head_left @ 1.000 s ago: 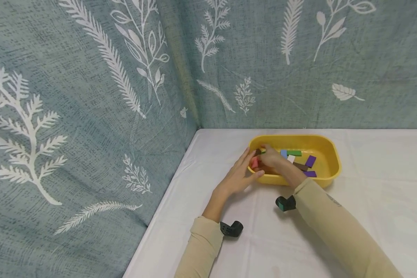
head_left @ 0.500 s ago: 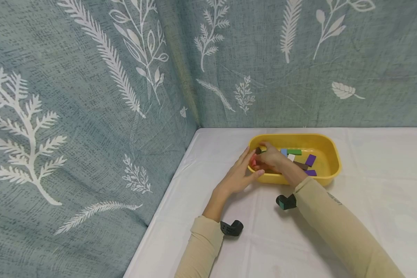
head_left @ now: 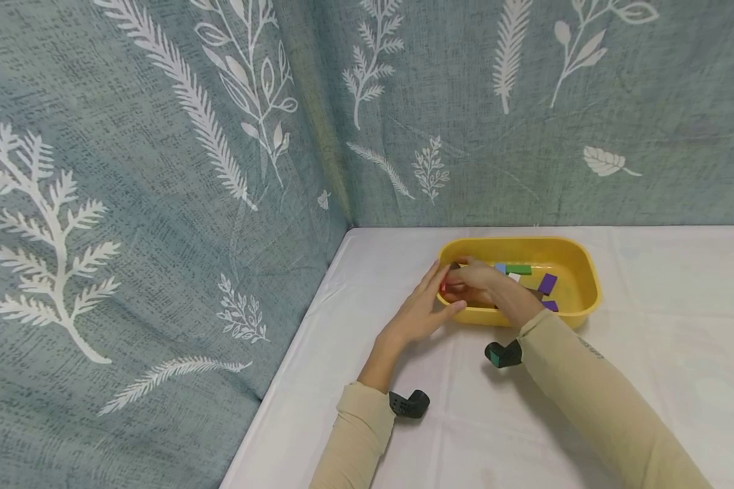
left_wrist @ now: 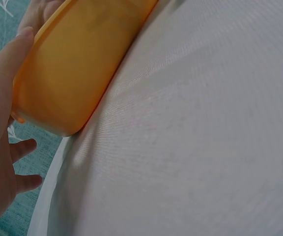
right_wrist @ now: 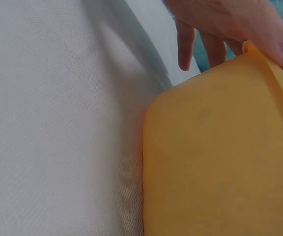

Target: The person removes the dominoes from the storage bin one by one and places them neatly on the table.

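The right hand's fingers (head_left: 460,276) partly hide a red block (head_left: 444,286).

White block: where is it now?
Head view: the white block lies inside the yellow tray, near mid-width, right of the right hand and just in front of the green block.

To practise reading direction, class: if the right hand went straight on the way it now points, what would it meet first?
Most likely the red block at the left end of the yellow tub; depth is unclear, so the right hand may be touching it.
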{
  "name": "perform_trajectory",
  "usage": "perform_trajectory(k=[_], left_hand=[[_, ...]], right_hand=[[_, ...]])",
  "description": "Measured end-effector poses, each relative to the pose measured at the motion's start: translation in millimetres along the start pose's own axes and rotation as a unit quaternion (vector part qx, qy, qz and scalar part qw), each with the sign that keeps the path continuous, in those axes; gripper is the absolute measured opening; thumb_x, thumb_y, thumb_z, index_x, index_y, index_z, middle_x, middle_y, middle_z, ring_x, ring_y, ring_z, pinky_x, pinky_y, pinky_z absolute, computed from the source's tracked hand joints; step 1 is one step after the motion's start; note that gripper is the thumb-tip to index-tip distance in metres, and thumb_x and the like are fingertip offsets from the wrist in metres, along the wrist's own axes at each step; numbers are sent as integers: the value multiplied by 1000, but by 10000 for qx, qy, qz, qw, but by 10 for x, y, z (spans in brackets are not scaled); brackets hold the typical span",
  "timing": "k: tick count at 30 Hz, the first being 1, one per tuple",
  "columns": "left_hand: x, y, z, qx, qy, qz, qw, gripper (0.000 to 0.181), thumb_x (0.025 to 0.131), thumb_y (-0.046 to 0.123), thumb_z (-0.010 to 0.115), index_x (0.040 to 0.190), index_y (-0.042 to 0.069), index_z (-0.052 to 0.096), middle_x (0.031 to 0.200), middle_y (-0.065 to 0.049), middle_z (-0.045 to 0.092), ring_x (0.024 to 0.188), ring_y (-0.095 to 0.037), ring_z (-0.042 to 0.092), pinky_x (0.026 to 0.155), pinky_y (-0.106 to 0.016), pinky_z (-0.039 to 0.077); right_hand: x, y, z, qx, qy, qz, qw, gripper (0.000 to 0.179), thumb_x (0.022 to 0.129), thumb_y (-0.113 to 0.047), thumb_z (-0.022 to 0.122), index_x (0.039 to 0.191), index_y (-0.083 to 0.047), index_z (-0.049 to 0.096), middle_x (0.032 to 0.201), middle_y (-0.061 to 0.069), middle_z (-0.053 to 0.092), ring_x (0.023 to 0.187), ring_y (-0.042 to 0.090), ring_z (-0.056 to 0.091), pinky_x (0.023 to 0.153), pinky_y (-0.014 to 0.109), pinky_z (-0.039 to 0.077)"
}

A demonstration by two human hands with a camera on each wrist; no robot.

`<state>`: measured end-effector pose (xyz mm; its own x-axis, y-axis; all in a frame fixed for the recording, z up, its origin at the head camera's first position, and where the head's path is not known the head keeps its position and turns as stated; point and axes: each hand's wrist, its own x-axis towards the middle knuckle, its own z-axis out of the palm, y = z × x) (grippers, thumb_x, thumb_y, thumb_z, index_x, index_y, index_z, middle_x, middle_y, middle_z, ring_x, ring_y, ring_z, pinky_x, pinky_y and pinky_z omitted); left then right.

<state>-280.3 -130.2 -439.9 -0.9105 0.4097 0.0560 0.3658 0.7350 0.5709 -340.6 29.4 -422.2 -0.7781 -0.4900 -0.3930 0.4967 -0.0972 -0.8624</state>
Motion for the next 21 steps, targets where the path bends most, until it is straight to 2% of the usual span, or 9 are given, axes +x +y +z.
perform_trajectory(k=[7, 13, 16, 19, 21], left_hand=[[-9, 3, -4, -56, -10, 4, 10000, 84, 94, 54, 50, 155, 15, 7, 159, 2, 0, 143, -23, 11, 111, -47, 18], [-8, -3, 10, -79, -55, 15, 10000, 86, 93, 59, 46, 155, 14, 5, 159, 1, -1, 143, -23, 10, 111, -47, 18], [-9, -7, 7, -58, -46, 18, 10000, 85, 94, 59, 46, 155, 16, 6, 159, 1, -1, 143, -24, 10, 111, -49, 19], [-11, -10, 2, -76, -32, 26, 10000, 83, 94, 57, 47, 155, 17, 6, 159, 1, -1, 143, -25, 10, 110, -50, 19], [-13, -16, 0, -92, -31, 15, 10000, 83, 94, 56, 48, 155, 17, 6, 159, 1, -1, 143, -25, 10, 110, -50, 19]], right_hand=[[-14, -22, 12, 412, 116, 30, 9991, 81, 98, -3, 48, 149, -4, -15, 89, 5, 58, 73, 12, 60, 74, 27, 53], [-3, -3, -38, 412, 203, -8, 9989, 83, 96, -7, 49, 149, -4, -15, 79, 2, 57, 64, 9, 57, 66, 23, 52], [-14, 2, -61, 442, 126, -99, 9989, 79, 95, -5, 47, 148, -3, -12, 74, 2, 57, 61, 9, 55, 64, 22, 51], [-27, 3, -81, 605, 65, -135, 9981, 61, 94, -2, 46, 144, 0, 10, 75, 3, 56, 63, 10, 54, 64, 21, 50], [-42, -2, -96, 712, -5, -130, 9974, 43, 96, -3, 45, 134, 2, 27, 81, 5, 56, 67, 11, 54, 65, 21, 50]])
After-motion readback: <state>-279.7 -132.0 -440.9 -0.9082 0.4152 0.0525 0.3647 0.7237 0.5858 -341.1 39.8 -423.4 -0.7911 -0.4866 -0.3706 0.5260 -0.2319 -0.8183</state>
